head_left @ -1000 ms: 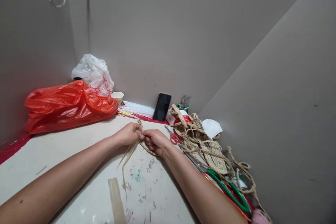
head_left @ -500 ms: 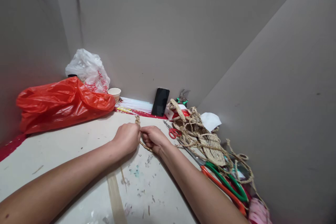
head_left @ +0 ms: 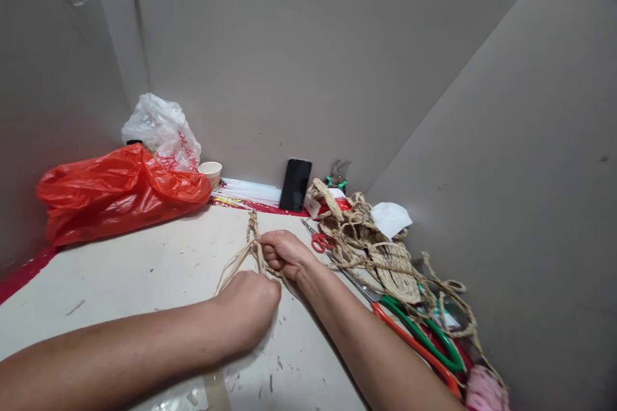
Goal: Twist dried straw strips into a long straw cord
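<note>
A short braided straw cord [head_left: 252,225] stretches away from me over the board, and loose strands fan out from its near end. My right hand [head_left: 285,253] pinches the cord where the strands part, thumb and forefinger together. Closer to me, my left hand [head_left: 250,309] is closed, knuckles up, and one flat straw strand [head_left: 261,258] runs from the braid down into it. Other pale strands [head_left: 234,267] hang to the left, behind the left hand. The left fingertips are hidden from view.
A heap of braided straw cord [head_left: 393,270], small red scissors [head_left: 322,242] and large shears [head_left: 417,337] lie on the right. Along the back stand a phone [head_left: 295,185], pliers [head_left: 338,173], a paper cup [head_left: 210,171] and a red plastic bag [head_left: 120,189]. Grey walls [head_left: 270,64] enclose the board.
My left hand has moved from the braid toward me and slightly right, drawing a strand along. The split strands now show. My right hand keeps its pinch in nearly the same place.
</note>
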{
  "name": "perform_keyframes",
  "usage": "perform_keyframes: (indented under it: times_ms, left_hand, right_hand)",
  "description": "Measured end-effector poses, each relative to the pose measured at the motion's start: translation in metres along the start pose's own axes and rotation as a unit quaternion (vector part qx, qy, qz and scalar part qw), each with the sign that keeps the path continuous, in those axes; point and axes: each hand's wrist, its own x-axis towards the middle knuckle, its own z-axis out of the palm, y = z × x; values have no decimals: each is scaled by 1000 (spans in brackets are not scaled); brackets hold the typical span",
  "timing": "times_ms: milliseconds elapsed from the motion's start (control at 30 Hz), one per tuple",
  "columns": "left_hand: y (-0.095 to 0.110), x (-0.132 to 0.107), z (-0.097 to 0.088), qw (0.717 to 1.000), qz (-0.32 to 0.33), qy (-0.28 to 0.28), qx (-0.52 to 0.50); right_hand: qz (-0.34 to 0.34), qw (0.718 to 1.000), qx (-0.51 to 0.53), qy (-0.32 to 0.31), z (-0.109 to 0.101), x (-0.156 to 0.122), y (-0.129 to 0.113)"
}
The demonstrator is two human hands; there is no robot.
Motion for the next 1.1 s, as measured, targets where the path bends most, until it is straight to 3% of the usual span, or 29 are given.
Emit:
perform_keyframes:
  times_ms: [67,133,167,233,333,400,500,567,633,767,900,1100]
  left_hand:
    - [7,-10,-12,1000,14,-16,-6]
    - [9,-10,-33,999,11,11,-28]
    - [7,-6,-45,998,9,45,-43]
    - [-5,9,-66,984,19,163,-64]
    - [-29,36,-80,962,-7,239,-134]
    - [-39,49,-76,957,-41,215,-192]
    - [-39,59,-58,951,-113,66,-281]
    - [-34,62,-47,916,-166,-37,-364]
    - [-31,64,-42,880,-193,-87,-426]
    - [-34,65,-43,874,-177,-82,-445]
    - [-42,66,-40,907,-137,-43,-396]
    - [-47,69,-30,931,-85,0,-356]
  right_hand:
    - [2,1000,7,-15,-3,0,-1]
    - [3,999,15,-30,-6,0,-3]
    - [4,999,19,-38,-7,0,-4]
    - [4,998,26,-50,-9,1,-5]
    - [-1,997,33,-63,-11,5,-5]
    - [-5,997,34,-71,-13,7,-5]
    - [-9,996,30,-82,-16,10,-4]
    - [-10,996,22,-88,-18,10,-4]
    - [-9,995,12,-94,-20,10,-4]
    - [-6,995,-14,-102,-22,6,-7]
    - [-4,993,-52,-110,-24,3,-10]
    - [-20,986,-125,-111,-24,-2,-14]
